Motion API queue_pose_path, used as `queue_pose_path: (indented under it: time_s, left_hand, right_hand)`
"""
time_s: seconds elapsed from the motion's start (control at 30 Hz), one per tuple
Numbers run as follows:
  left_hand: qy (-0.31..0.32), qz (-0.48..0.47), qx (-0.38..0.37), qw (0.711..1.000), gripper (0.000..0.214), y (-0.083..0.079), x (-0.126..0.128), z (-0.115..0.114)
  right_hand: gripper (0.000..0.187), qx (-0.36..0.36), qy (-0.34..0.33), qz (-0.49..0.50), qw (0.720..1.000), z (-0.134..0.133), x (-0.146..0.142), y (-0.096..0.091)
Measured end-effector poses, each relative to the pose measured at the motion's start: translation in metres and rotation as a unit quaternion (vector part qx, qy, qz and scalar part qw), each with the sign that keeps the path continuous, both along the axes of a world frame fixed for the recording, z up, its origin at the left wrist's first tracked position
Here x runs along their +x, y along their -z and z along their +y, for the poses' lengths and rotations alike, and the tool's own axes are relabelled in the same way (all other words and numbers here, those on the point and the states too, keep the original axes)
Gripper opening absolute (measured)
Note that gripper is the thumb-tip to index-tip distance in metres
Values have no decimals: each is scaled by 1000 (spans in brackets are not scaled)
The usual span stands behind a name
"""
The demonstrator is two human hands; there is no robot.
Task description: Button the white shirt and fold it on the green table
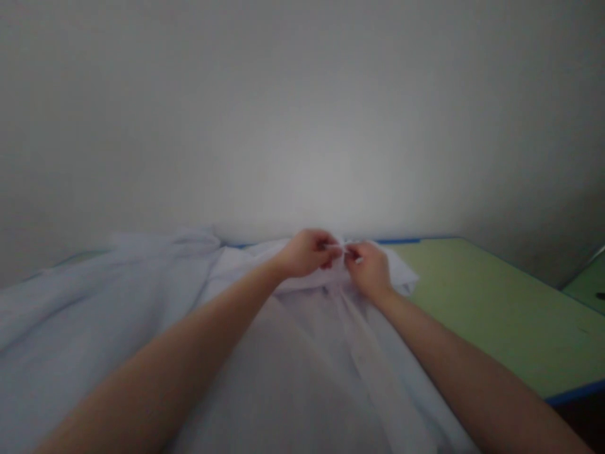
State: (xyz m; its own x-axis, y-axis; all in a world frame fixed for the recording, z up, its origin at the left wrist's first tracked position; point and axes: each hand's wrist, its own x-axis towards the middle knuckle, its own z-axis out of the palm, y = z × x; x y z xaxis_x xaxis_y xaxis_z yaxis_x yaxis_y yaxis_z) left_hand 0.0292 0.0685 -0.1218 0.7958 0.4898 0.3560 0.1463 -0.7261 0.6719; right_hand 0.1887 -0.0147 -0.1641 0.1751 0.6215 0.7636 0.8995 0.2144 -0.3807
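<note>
A loosely creased white cloth [293, 359] lies over the left and middle of the green worktop [482, 302], reaching close to the pale wall [302, 126]. Near its far end, the left hand [309, 253] and right hand [371, 268] nearly meet, each grip pinching a bit of it; blur hides finer detail.

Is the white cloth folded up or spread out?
Spread out, but not smooth: the cloth drapes broadly over the table, loosely creased near the left hand and right hand.
</note>
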Motion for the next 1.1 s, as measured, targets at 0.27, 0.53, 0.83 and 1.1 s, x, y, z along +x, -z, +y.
queue_pose_path:
  time_s: [0.27, 0.53, 0.83, 1.1]
  left_hand:
    - [12, -50, -14, 999, 17, 11, 5, 5]
    - [20, -75, 9, 997, 23, 15, 6, 13]
    - [-42, -63, 119, 990, 18, 9, 1, 7]
    - [-31, -52, 93, 994, 14, 5, 0, 8]
  right_hand:
    - [25, -66, -190, 164, 966, 2, -1, 0]
    - [24, -84, -197, 222, 951, 12, 8, 5]
    - [22, -76, -186, 203, 958, 11, 4, 4]
    - [22, -95, -190, 168, 963, 1, 0, -1]
